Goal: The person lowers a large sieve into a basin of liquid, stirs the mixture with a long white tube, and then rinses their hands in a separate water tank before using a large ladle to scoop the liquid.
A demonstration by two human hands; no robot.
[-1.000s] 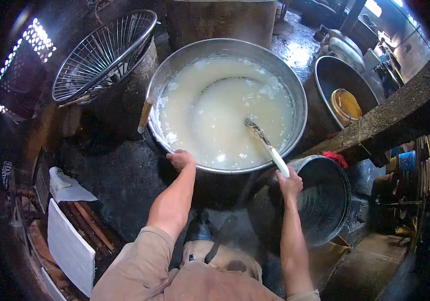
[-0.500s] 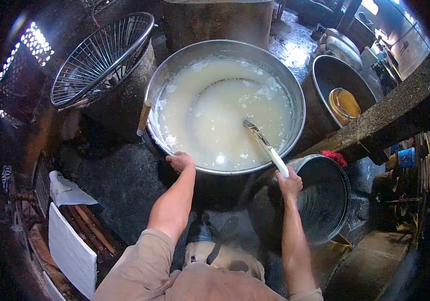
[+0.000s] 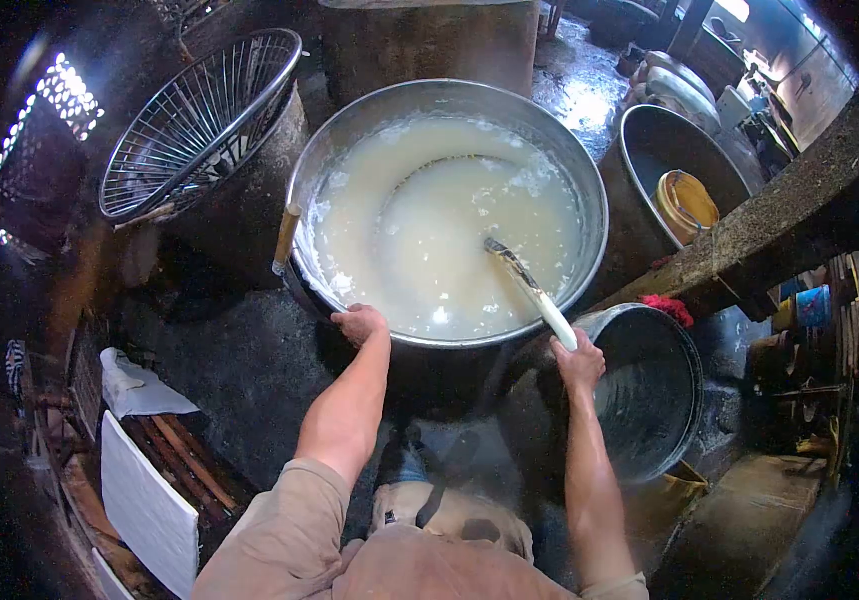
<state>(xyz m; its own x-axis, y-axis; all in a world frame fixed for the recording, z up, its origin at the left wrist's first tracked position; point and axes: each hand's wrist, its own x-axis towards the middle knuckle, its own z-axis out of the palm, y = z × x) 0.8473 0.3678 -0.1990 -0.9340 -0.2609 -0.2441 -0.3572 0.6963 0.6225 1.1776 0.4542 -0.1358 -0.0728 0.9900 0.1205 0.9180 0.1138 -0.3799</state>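
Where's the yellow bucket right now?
In the head view, the yellow bucket is at upper right, inside the big metal tub, above the wooden beam.

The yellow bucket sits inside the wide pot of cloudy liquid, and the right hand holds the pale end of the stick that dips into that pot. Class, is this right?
Not quite: the head view shows the yellow bucket inside the separate dark bin. The right hand does hold the stick dipping into the wide pot.
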